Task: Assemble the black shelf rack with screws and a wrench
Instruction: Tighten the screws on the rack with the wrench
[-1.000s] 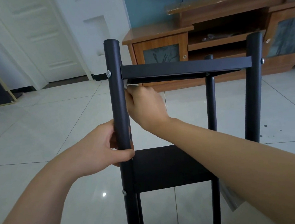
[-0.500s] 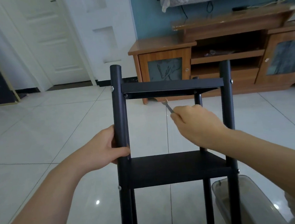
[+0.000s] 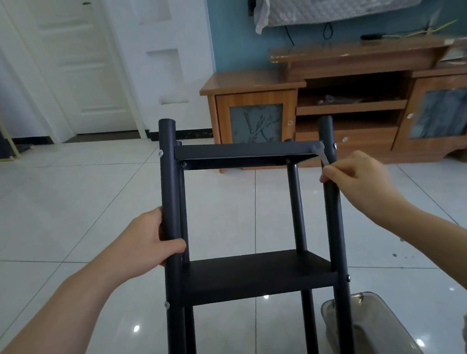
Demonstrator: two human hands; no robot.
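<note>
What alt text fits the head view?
The right hand holds a wrench at the right corner of the top shelf of a black rack, while the left hand grips its left post. A wooden cabinet stands behind.

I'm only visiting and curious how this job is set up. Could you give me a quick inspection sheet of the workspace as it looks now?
Surface: glossy white tile floor.
Job's things: black shelf rack upright, two shelves fitted; silver screws in the posts; wrench with its head at the right front corner of the top shelf.
Clutter: clear plastic container on the floor by the rack's right side.
Grips: left hand holds the front left post; right hand pinches the wrench.
Cables: dark cords hang on the blue wall.
Surroundings: wooden TV cabinet, white door.
</note>
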